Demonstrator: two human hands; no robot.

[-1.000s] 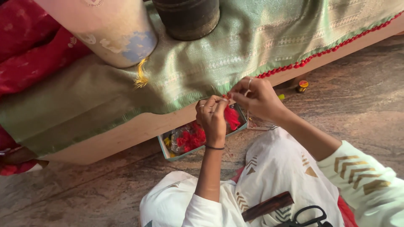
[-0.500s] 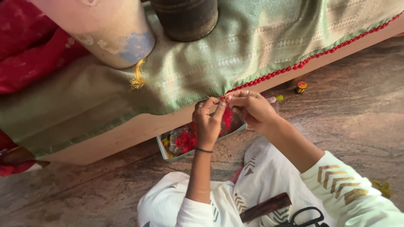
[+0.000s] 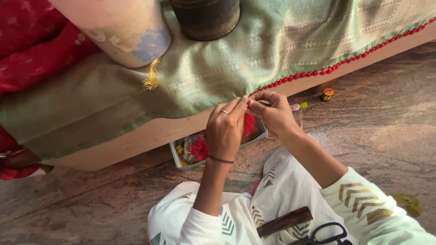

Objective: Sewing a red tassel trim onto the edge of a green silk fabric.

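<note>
My left hand (image 3: 225, 129) and right hand (image 3: 274, 115) met at the hem of the green cloth (image 3: 236, 59) draped over the bench (image 3: 136, 138), fingertips pinched together on its edge, just above the tray (image 3: 195, 152) of red tassels.

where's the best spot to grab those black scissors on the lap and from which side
Judging by the pose, grip the scissors by the black finger loops, coming down from above. The loops lie flat and open on the white garment; the blades run out of the frame's bottom edge, so they can't be judged. The right hand is nearer than the left hand.
</note>
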